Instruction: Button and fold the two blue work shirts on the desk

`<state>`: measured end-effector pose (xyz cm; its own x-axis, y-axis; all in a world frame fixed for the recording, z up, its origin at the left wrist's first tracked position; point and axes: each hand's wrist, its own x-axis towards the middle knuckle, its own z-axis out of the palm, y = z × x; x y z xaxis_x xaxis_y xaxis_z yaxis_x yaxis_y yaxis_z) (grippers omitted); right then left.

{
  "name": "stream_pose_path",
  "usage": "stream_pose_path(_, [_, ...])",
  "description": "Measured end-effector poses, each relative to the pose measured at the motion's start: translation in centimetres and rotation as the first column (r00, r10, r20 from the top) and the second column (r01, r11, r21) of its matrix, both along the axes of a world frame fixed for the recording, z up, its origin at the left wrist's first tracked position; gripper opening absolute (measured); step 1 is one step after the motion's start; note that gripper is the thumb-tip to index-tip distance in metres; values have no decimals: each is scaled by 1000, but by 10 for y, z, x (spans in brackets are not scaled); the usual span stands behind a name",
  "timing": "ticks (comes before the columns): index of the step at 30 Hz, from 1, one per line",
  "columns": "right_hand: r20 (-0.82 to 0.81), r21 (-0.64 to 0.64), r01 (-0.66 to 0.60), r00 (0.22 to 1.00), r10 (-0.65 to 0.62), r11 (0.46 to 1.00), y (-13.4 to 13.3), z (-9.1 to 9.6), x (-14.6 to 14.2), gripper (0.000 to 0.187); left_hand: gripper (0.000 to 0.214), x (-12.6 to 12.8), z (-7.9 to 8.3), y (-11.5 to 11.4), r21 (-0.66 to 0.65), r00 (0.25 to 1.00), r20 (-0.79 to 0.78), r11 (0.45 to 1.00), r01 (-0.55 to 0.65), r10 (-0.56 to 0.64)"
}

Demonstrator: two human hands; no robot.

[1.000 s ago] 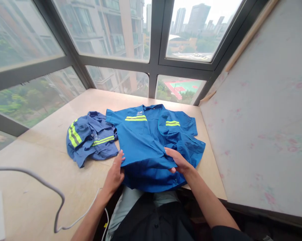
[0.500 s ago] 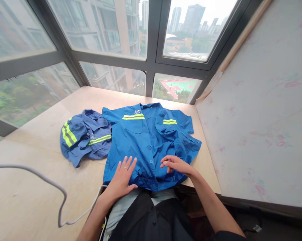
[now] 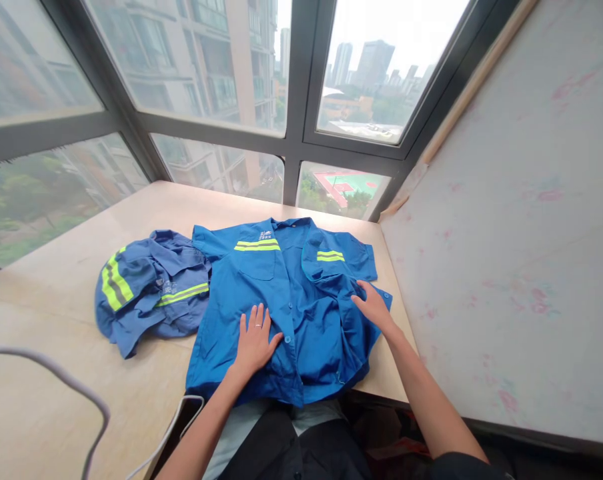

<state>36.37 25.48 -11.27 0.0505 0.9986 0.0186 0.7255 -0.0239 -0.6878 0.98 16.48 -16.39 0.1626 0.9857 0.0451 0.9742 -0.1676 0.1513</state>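
A blue short-sleeved work shirt (image 3: 261, 300) with yellow-and-grey reflective strips lies spread on the wooden ledge, its collar toward the window. Its front on the right is folded and bunched. My left hand (image 3: 254, 343), a ring on one finger, rests flat with fingers spread on the shirt's left front, beside the buttons. Over the bunched right front is my right hand (image 3: 374, 308), its fingers curved and the thumb apart from them, at the fabric. To the left lies a second, crumpled blue garment (image 3: 176, 267) with similar strips, touching the shirt's sleeve.
The pale wooden ledge (image 3: 46, 320) runs up to the grey-framed window (image 3: 294, 143). A floral-papered wall (image 3: 491, 267) bounds the right side. A grey cable (image 3: 76, 380) curves over the ledge at left, and a thin white cable (image 3: 169, 427) hangs near my left forearm.
My right hand has moved up and right to the bunched shirt front. My left hand has come down flat on the shirt, farther in. The view has shifted slightly.
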Motion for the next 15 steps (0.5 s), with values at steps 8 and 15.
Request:
stream_pose_path(8, [353, -188, -91, 923, 154, 978, 41, -16, 11, 68, 70, -5, -3, 25, 14, 1000, 3, 1000, 26, -26])
stream_pose_path(15, [595, -73, -30, 801, 68, 997, 61, -19, 2, 43, 73, 6, 3, 86, -29, 997, -13, 997, 69, -70])
